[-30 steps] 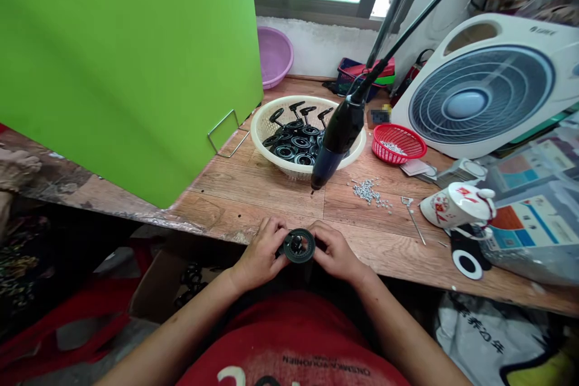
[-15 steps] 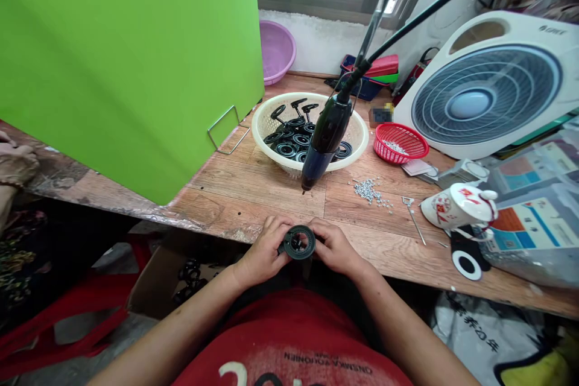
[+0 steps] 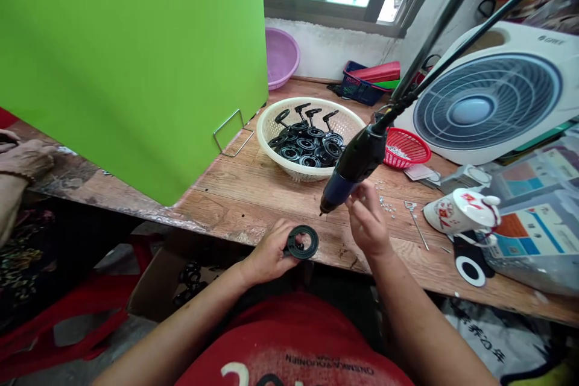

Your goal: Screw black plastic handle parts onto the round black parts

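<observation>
My left hand (image 3: 270,250) grips a round black plastic part (image 3: 303,242) at the near edge of the wooden table (image 3: 253,187). My right hand (image 3: 367,219) is raised above the table, fingers partly spread, at the lower body of the hanging black electric screwdriver (image 3: 353,167); whether it grips the tool is unclear. The screwdriver's tip points down and left, a little above the black part. A small heap of silver screws (image 3: 387,202) lies just beyond my right hand.
A cream basket (image 3: 271,126) of black parts stands mid-table, a red basket (image 3: 409,146) with screws to its right. A white fan (image 3: 493,96), a teapot (image 3: 461,210), a green board (image 3: 131,66) and a purple basin (image 3: 281,57) surround them. Another person's hand (image 3: 25,157) rests far left.
My right hand let go of the black part and rose to the hanging screwdriver, which has swung right and toward me. The left hand still holds the part.
</observation>
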Tool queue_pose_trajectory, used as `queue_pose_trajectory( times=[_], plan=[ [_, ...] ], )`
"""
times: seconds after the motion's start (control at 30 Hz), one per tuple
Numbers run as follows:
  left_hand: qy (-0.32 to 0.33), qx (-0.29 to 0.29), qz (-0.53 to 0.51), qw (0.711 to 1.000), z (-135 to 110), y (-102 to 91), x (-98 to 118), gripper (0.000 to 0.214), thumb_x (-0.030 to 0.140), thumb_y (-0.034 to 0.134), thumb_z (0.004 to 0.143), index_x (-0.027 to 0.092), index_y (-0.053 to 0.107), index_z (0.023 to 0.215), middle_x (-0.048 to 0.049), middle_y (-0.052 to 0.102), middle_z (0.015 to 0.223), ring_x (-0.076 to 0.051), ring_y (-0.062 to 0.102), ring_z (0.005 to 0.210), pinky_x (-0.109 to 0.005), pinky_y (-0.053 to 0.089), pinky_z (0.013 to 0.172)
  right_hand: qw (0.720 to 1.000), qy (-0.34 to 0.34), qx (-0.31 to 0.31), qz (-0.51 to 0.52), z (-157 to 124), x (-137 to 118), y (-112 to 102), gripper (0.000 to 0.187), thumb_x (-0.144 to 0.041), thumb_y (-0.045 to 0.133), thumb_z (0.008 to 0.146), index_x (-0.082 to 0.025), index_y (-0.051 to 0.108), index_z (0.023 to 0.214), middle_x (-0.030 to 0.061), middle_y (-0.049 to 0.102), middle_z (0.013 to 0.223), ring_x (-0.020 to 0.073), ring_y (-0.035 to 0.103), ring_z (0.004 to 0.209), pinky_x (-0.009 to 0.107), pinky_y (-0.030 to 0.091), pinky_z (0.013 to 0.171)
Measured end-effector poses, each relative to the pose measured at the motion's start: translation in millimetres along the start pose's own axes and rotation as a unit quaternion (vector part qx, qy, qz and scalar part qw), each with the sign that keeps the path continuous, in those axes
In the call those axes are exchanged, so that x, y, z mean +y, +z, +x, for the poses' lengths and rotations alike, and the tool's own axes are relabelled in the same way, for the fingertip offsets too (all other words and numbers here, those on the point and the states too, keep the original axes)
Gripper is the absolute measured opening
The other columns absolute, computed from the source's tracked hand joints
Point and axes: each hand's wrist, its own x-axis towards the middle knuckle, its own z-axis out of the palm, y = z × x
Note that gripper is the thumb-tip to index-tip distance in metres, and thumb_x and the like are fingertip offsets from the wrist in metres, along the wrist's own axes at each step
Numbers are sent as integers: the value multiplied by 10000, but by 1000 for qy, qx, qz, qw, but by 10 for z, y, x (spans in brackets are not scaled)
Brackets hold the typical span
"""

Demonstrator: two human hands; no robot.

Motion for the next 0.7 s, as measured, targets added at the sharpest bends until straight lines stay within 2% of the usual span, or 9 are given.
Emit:
queue_pose_trajectory(
  times=[0.07, 0.1, 0.17, 0.23, 0.3, 0.37, 0.53, 0.6, 0.7],
  plan=[
    [-63, 18, -95, 993, -11, 40, 68, 152, 231, 630, 788, 165, 576, 914, -75, 610, 964, -197, 529, 919, -328, 406, 865, 999, 4, -36, 34, 194, -147, 47, 515, -498, 603, 786, -242, 490, 1218, 88, 539, 1155, 263, 522, 1063, 409, 478, 846],
    [-104, 38, -159, 981, -14, 64, 105, 148, 249, 639, 787, 165, 574, 890, -68, 617, 939, -185, 548, 887, -315, 419, 845, 997, 21, -65, 38, 275, -214, 74, 539, -503, 619, 774, -235, 493, 1224, 90, 558, 1111, 260, 548, 1011, 405, 497, 806],
    [-194, 94, -298, 930, -11, 105, 178, 178, 290, 659, 777, 162, 571, 863, -51, 631, 875, -160, 576, 800, -289, 446, 777, 991, 61, -109, 43, 378, -321, 142, 534, -447, 675, 753, -225, 511, 1209, 65, 591, 958, 219, 586, 834, 369, 517, 704],
    [-270, 147, -411, 858, 6, 128, 238, 229, 342, 684, 752, 146, 578, 805, -41, 635, 783, -138, 582, 698, -262, 457, 689, 988, 77, -117, 61, 393, -392, 235, 544, -353, 741, 712, -225, 522, 1193, 28, 586, 850, 175, 572, 723, 332, 514, 652],
    [-325, 185, -473, 798, 29, 130, 284, 288, 389, 706, 723, 124, 594, 743, -39, 630, 701, -123, 577, 625, -239, 450, 624, 987, 74, -106, 97, 329, -443, 356, 548, -278, 769, 688, -231, 528, 1178, 10, 580, 819, 158, 561, 710, 315, 511, 652],
    [-352, 211, -494, 766, 46, 122, 319, 316, 405, 734, 689, 113, 621, 735, -42, 638, 684, -116, 579, 602, -225, 446, 597, 984, 64, -89, 140, 213, -491, 489, 545, -223, 765, 692, -246, 522, 1180, 3, 579, 827, 153, 561, 737, 313, 512, 678],
    [-336, 236, -525, 746, 56, 140, 381, 339, 386, 773, 653, 138, 664, 857, -27, 665, 727, -109, 595, 634, -205, 457, 616, 976, 61, -70, 198, -78, -586, 735, 517, -117, 732, 717, -270, 528, 1167, -3, 570, 874, 137, 569, 778, 325, 520, 753],
    [-328, 235, -536, 741, 55, 157, 399, 336, 387, 766, 665, 146, 670, 879, -26, 671, 751, -106, 598, 656, -199, 461, 632, 975, 60, -68, 201, -143, -592, 772, 513, -93, 721, 723, -278, 532, 1163, -1, 570, 905, 135, 578, 791, 334, 525, 774],
    [-350, 238, -532, 733, 56, 165, 433, 303, 368, 770, 662, 148, 672, 845, -18, 667, 718, -97, 586, 617, -194, 457, 613, 977, 41, -54, 202, -193, -585, 777, 510, -76, 702, 736, -291, 527, 1165, -3, 572, 942, 135, 593, 819, 348, 530, 806]
  ],
)
